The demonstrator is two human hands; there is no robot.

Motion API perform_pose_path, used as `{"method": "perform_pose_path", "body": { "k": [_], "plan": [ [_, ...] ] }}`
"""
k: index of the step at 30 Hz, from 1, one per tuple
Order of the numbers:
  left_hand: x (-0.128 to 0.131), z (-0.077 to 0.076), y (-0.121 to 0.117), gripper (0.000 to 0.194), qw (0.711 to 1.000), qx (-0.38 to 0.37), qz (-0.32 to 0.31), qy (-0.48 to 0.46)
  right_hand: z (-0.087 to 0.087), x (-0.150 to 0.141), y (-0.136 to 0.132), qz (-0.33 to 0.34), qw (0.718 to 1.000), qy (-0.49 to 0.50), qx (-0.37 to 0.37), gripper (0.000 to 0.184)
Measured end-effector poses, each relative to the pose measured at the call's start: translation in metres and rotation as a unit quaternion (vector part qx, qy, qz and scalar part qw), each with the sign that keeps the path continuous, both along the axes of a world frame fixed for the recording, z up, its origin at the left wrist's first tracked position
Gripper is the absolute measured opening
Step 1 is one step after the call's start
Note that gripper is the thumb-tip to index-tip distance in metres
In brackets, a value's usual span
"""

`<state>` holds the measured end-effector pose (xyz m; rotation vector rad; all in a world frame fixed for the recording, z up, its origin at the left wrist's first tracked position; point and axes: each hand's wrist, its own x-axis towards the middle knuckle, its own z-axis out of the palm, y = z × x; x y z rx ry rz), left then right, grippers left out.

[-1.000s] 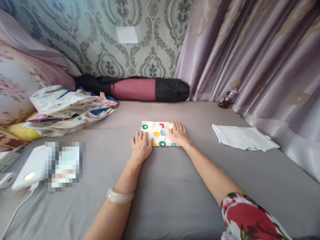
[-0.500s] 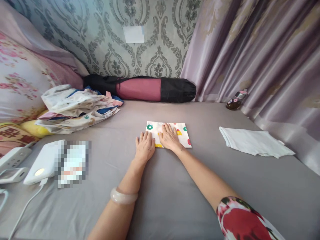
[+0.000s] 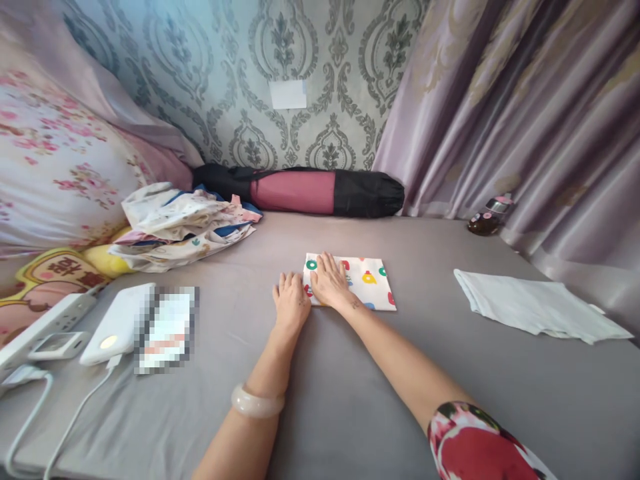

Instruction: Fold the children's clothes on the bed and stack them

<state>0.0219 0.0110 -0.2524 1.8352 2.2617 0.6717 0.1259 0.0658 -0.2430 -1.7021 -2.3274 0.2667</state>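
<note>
Grey sheet [image 3: 380, 407]: spread beneath my right hand [image 3: 331, 283] and left hand [image 3: 291, 301].
Printed cloth [image 3: 369, 280]: folded flat under my right hand.
Right hand: flattened out — palm down.
Left hand: unclenched — thumb side at the cloth's left edge.

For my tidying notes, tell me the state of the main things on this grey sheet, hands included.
Patterned cloth: folded, lying flat.
Right hand: palm down on that cloth.
Left hand: palm down at the cloth's left edge.
White cloth: folded, lying flat.
Fabric pile: loosely heaped, rumpled.
Black-and-red roll: lying lengthwise by the wall.
Bottle: lid on.
White box: cable plugged in.
</note>
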Motion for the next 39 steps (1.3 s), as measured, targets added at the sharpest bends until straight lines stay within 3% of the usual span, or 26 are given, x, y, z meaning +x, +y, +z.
{"method": "perform_pose_path", "body": {
  "k": [8, 15, 18, 21, 30, 39],
  "plan": [
    [-0.008, 0.002, 0.007, 0.038, 0.996, 0.009, 0.049, -0.074, -0.012, -0.005, 0.004, -0.001, 1.0, -0.025, -0.018, 0.062],
    [-0.01, 0.001, 0.009, 0.038, 0.992, 0.034, 0.064, -0.102, -0.002, -0.009, 0.007, -0.011, 0.997, -0.04, -0.063, 0.062],
    [-0.012, -0.001, 0.011, 0.039, 0.99, 0.057, 0.069, -0.105, 0.004, -0.017, 0.007, -0.013, 0.999, -0.025, -0.04, 0.061],
    [-0.016, -0.003, 0.014, 0.04, 0.989, 0.071, 0.068, -0.109, 0.003, -0.028, 0.007, 0.01, 1.0, -0.004, 0.001, 0.059],
    [-0.026, -0.009, 0.018, 0.039, 0.988, 0.086, 0.055, -0.12, -0.012, -0.036, 0.005, 0.025, 1.0, 0.009, 0.016, 0.058],
    [-0.021, -0.004, 0.015, 0.042, 0.99, 0.078, 0.01, -0.115, 0.002, -0.03, 0.008, 0.027, 0.997, 0.068, -0.034, 0.056]
  ]
}}
